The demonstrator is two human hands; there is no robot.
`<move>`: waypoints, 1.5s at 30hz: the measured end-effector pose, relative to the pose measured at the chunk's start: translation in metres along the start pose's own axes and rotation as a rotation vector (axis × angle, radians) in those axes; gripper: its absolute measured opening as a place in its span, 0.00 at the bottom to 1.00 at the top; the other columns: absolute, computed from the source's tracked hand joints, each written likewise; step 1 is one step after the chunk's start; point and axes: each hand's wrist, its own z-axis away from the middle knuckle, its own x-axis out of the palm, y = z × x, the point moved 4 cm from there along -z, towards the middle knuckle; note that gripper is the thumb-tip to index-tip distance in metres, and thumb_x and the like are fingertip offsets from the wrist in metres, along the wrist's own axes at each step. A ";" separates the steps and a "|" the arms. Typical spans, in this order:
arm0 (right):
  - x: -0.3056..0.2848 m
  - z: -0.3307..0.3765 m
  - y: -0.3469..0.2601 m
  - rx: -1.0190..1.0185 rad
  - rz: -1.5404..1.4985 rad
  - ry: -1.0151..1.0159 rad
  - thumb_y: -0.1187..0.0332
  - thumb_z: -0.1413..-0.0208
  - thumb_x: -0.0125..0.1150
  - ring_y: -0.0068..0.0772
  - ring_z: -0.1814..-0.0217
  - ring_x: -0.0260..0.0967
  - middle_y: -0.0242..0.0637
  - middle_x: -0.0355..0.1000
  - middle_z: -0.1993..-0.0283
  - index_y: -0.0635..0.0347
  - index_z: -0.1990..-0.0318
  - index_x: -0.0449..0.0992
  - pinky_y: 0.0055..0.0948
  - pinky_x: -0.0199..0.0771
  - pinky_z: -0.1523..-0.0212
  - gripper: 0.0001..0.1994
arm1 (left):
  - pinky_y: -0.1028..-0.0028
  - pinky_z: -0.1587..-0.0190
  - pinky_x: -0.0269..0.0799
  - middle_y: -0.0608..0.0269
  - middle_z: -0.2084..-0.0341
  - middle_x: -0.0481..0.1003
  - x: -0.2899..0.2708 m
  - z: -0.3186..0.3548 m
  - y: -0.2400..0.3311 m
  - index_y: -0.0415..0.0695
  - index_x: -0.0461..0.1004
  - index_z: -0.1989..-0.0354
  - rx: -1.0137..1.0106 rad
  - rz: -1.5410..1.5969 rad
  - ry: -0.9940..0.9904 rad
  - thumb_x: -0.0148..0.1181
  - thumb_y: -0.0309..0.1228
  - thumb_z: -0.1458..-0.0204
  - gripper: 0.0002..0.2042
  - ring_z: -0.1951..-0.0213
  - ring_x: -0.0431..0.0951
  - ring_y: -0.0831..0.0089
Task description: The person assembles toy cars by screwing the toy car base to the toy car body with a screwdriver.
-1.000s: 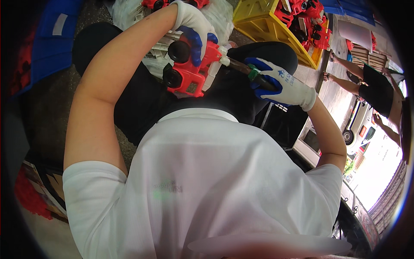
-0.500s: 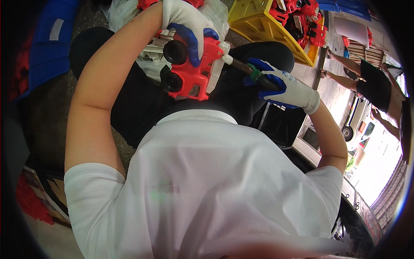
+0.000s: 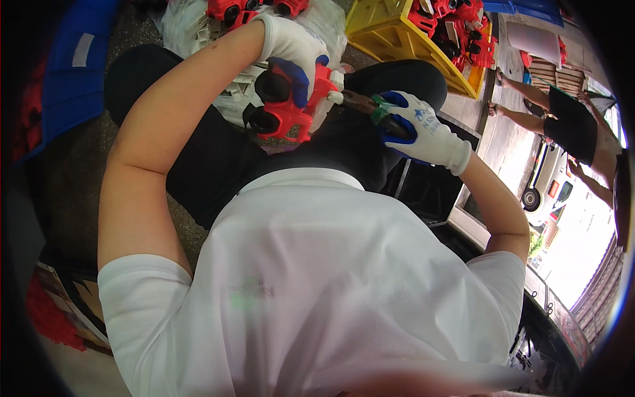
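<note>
My left hand (image 3: 299,58), in a white glove with blue palm coating, is closed around a red plastic toy truck (image 3: 291,118) with black wheels (image 3: 264,122). A pale part (image 3: 336,82) juts from the truck's right side. In the same kind of glove, my right hand (image 3: 417,126) is wrapped round the green and dark handles of a pair of pliers (image 3: 360,102). The dark metal jaws point left and meet the pale part at the truck's edge; whether they grip it I cannot tell.
Beyond my knees lies a clear plastic bag (image 3: 188,30) with red trucks (image 3: 238,10) and white parts. A yellow crate (image 3: 390,33) of red trucks stands at far right. Left is a blue bin (image 3: 76,86). Another person (image 3: 569,119) stands at right, near a white vehicle (image 3: 544,178).
My right hand has moved left with the pliers, and the jaws are now at the truck's pale part. The truck has tilted and shifted slightly in my left hand.
</note>
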 end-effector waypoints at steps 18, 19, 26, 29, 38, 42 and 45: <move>0.016 -0.019 -0.019 0.157 0.219 -0.156 0.55 0.52 0.62 0.51 0.40 0.55 0.46 0.57 0.41 0.53 0.48 0.70 0.45 0.49 0.37 0.24 | 0.68 0.63 0.74 0.53 0.67 0.76 0.018 -0.015 -0.024 0.41 0.73 0.57 0.036 0.026 0.016 0.74 0.40 0.78 0.33 0.65 0.78 0.61; 0.017 -0.018 -0.018 0.154 0.217 -0.155 0.55 0.52 0.62 0.51 0.40 0.55 0.46 0.57 0.41 0.53 0.48 0.70 0.45 0.49 0.37 0.24 | 0.68 0.63 0.74 0.53 0.67 0.76 0.018 -0.013 -0.024 0.41 0.73 0.57 0.033 0.025 0.014 0.74 0.40 0.78 0.33 0.65 0.78 0.61; -0.015 0.007 0.027 0.073 -0.643 -0.019 0.67 0.47 0.61 0.26 0.52 0.69 0.36 0.73 0.52 0.63 0.41 0.63 0.22 0.66 0.48 0.26 | 0.61 0.46 0.63 0.58 0.53 0.70 -0.027 0.036 -0.016 0.49 0.70 0.50 0.324 -0.296 1.080 0.71 0.38 0.72 0.33 0.48 0.67 0.59; -0.030 0.007 -0.005 0.064 -1.239 -0.227 0.69 0.47 0.59 0.20 0.54 0.67 0.36 0.72 0.51 0.68 0.41 0.63 0.19 0.66 0.52 0.26 | 0.57 0.40 0.56 0.59 0.49 0.67 -0.027 0.046 -0.010 0.53 0.69 0.48 0.241 -0.512 1.503 0.68 0.37 0.64 0.29 0.43 0.63 0.56; -0.025 0.006 -0.002 0.054 -1.128 -0.184 0.66 0.45 0.58 0.21 0.58 0.68 0.36 0.74 0.60 0.68 0.51 0.73 0.21 0.65 0.51 0.18 | 0.53 0.42 0.56 0.61 0.46 0.63 -0.015 0.041 -0.005 0.64 0.74 0.52 0.228 -0.676 1.615 0.66 0.39 0.65 0.24 0.43 0.58 0.51; -0.029 0.003 -0.010 0.037 -1.130 -0.181 0.66 0.44 0.57 0.19 0.61 0.68 0.34 0.73 0.65 0.68 0.54 0.74 0.21 0.66 0.53 0.15 | 0.53 0.41 0.55 0.62 0.46 0.63 -0.011 0.031 0.001 0.67 0.75 0.54 0.265 -0.671 1.561 0.66 0.39 0.66 0.24 0.43 0.58 0.53; -0.020 -0.001 -0.005 -0.003 -1.199 -0.112 0.65 0.42 0.55 0.14 0.77 0.63 0.28 0.67 0.79 0.66 0.59 0.73 0.17 0.63 0.71 0.12 | 0.52 0.41 0.55 0.62 0.46 0.62 -0.008 0.021 0.003 0.68 0.74 0.54 0.279 -0.679 1.574 0.65 0.39 0.66 0.24 0.43 0.58 0.53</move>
